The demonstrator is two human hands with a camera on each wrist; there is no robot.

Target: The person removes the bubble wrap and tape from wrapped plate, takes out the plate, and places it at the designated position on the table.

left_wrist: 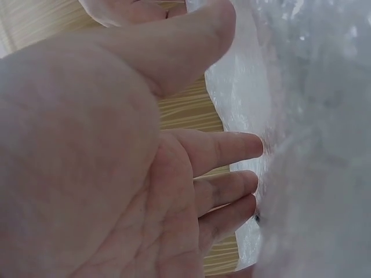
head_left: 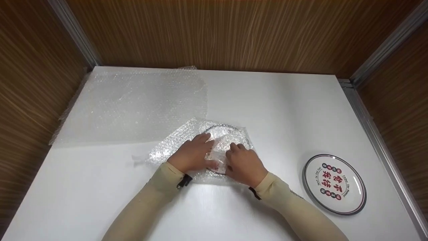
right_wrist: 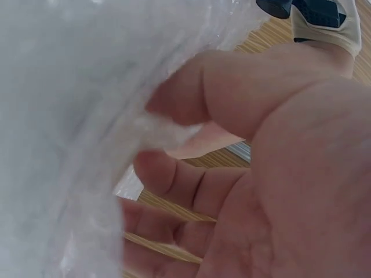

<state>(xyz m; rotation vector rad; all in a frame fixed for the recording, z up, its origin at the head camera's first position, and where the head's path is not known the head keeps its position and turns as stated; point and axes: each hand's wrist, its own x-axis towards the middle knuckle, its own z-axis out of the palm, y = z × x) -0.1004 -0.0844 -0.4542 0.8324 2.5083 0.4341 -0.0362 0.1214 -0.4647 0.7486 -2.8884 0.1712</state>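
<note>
A round plate (head_left: 221, 134) with a dark rim lies under clear bubble wrap (head_left: 177, 139) at the middle of the table. My left hand (head_left: 193, 153) rests on the wrap at the plate's left side. In the left wrist view its fingers (left_wrist: 223, 147) are nearly straight, tips against the wrap. My right hand (head_left: 246, 164) is on the plate's right side. As the right wrist view shows, its thumb and forefinger pinch a fold of bubble wrap (right_wrist: 165, 132). Part of the plate is hidden by both hands.
Another plate (head_left: 334, 184), white with a dark rim and red and black lettering, lies unwrapped at the right. A large bubble wrap sheet (head_left: 133, 103) spreads over the table's back left, overhanging the left edge. Wood-grain panels (head_left: 214, 33) stand behind and beside the white table (head_left: 274, 107).
</note>
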